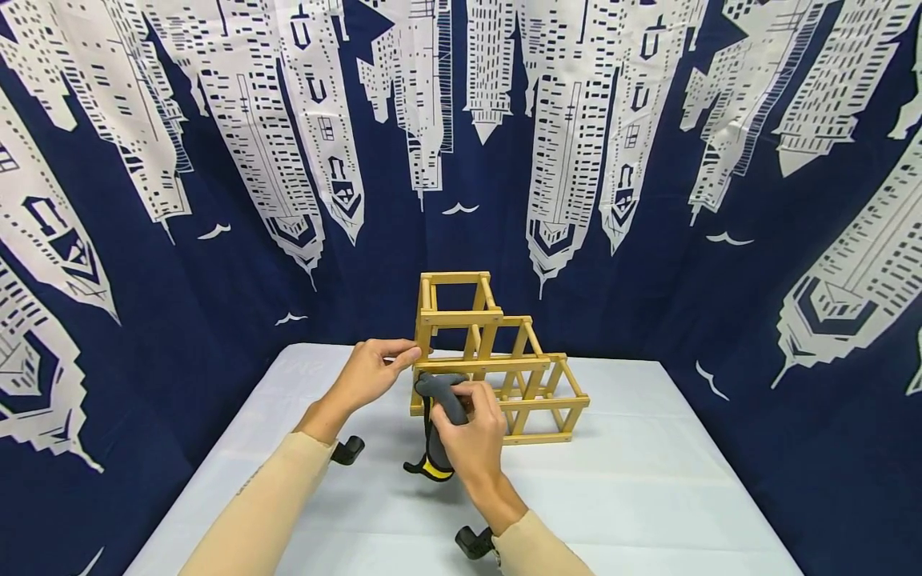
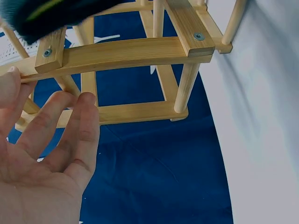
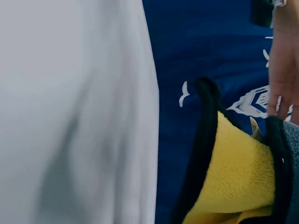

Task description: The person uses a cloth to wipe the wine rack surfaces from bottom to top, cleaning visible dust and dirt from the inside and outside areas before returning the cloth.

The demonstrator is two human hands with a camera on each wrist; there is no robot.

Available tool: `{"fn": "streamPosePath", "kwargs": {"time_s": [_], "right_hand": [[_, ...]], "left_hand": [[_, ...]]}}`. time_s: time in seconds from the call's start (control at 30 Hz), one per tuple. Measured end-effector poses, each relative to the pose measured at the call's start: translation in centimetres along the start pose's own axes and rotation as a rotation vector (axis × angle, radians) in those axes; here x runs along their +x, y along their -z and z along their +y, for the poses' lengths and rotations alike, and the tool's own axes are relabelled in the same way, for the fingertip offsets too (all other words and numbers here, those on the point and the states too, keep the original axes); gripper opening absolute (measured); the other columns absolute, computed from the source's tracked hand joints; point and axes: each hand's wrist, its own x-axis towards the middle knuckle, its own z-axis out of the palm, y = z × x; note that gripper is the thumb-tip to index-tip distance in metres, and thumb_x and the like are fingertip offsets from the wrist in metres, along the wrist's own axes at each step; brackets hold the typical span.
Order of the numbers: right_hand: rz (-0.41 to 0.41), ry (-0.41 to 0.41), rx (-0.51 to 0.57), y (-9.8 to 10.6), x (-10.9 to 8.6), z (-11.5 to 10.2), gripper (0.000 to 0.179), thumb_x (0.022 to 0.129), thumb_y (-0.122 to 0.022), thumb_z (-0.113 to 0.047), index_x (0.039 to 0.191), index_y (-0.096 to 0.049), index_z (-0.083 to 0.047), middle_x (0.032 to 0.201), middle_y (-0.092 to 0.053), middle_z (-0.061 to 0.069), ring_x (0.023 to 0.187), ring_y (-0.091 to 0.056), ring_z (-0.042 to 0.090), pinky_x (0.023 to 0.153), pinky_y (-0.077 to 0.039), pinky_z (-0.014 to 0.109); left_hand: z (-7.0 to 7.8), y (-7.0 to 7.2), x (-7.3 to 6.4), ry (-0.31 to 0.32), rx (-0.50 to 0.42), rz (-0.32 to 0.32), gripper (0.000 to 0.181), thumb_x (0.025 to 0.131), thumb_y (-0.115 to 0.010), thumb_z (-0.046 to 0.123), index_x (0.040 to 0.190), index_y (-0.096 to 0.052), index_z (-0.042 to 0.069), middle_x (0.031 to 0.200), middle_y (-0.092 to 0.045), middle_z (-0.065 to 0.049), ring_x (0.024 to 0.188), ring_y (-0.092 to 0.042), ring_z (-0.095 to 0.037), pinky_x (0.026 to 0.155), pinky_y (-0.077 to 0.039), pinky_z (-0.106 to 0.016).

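A tiered wooden rack [image 1: 490, 366] of slats and round dowels stands on the table, tallest at its left. My left hand [image 1: 370, 372] grips its left side; in the left wrist view the thumb lies on a slat [image 2: 126, 52] and the fingers reach around below it. My right hand [image 1: 471, 428] pinches a folded cleaning cloth [image 1: 438, 448], grey outside, yellow inside, with black edging. Its upper part lies against the rack's front left slat and the rest hangs down. The right wrist view shows the yellow lining [image 3: 238, 172]; the right hand's fingers are outside that view.
A white cloth covers the table [image 1: 648, 480]. Behind and beside it hangs a dark blue curtain [image 1: 389, 280] with white city buildings. Black wrist-worn devices [image 1: 349, 450] stick out beside both forearms.
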Motion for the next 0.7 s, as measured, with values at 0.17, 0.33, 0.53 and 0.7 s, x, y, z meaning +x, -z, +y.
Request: {"fn": "streamPosePath", "kwargs": {"time_s": [0.17,0.33,0.53,0.7], "right_hand": [[0.027,0.003,0.017,-0.5,0.8,-0.5,0.031,0.082,-0.091,0.005,0.107,-0.074,-0.004,0.103,-0.074,0.012,0.08,-0.074,0.021,0.07,-0.066,0.026],[0.025,-0.038,0.001,-1.0,1.2,-0.8,0.03,0.083,-0.091,0.004,0.106,-0.074,-0.003,0.102,-0.074,0.012,0.079,-0.074,0.021,0.068,-0.067,0.031],[0.012,-0.112,-0.03,-1.5,1.5,-0.9,0.029,0.084,-0.092,0.0,0.106,-0.073,-0.006,0.101,-0.072,0.011,0.077,-0.071,0.019,0.067,-0.065,0.03],[0.01,-0.125,-0.051,-1.5,1.8,-0.9,0.029,0.085,-0.091,-0.001,0.107,-0.072,-0.006,0.104,-0.071,0.012,0.079,-0.071,0.019,0.068,-0.065,0.031]], "left_hand": [[0.0,0.0,-0.1,0.008,-0.001,0.005,0.037,0.117,-0.075,0.032,0.142,-0.084,0.006,0.143,-0.084,-0.018,0.135,-0.081,-0.041,0.111,-0.069,-0.061],[-0.2,-0.1,-0.1,-0.007,0.008,0.011,0.037,0.117,-0.074,0.032,0.14,-0.085,0.006,0.141,-0.084,-0.019,0.129,-0.083,-0.041,0.106,-0.071,-0.06],[-0.2,-0.1,-0.1,-0.011,0.006,0.026,0.033,0.116,-0.076,0.031,0.137,-0.087,0.007,0.138,-0.085,-0.017,0.125,-0.085,-0.038,0.104,-0.071,-0.059],[0.0,-0.1,-0.1,-0.014,0.018,0.031,0.032,0.116,-0.075,0.03,0.135,-0.087,0.007,0.132,-0.088,-0.015,0.12,-0.086,-0.034,0.099,-0.072,-0.054]]}}
